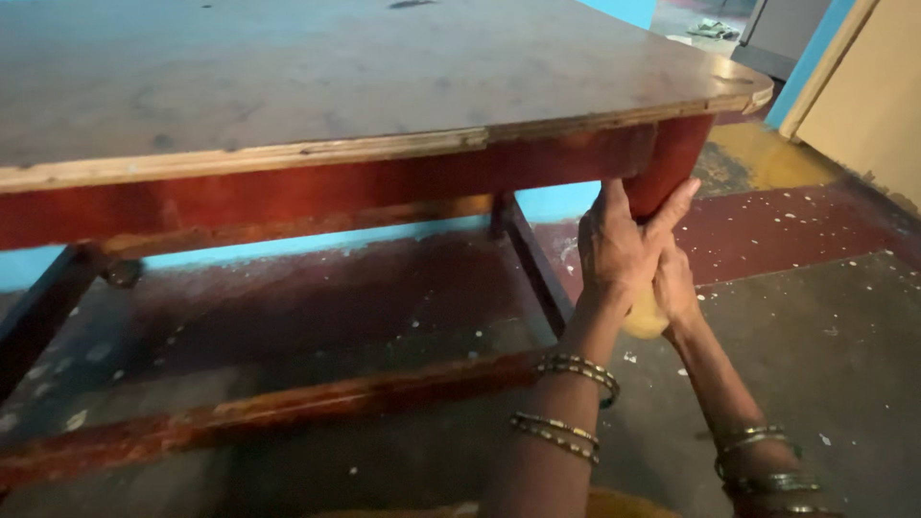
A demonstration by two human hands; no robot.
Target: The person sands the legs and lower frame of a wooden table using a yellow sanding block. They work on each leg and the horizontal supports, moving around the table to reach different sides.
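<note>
A wooden table [317,153] with a worn top and a red-brown frame fills the left and middle of the head view. My left hand [619,245] wraps around the table's near right leg [672,158] just below the apron, fingers pointing up. My right hand [676,288] sits lower, right behind the left hand, pressed to the same leg and closed on a yellowish pad or cloth [645,321]. Most of the leg below my hands is hidden. Both wrists wear several metal bangles.
A low red-brown stretcher rail [269,408] runs along the table's front and a side rail [532,259] goes back. The grey floor is speckled with white paint. A blue wall and a cream door panel [863,96] stand at the right.
</note>
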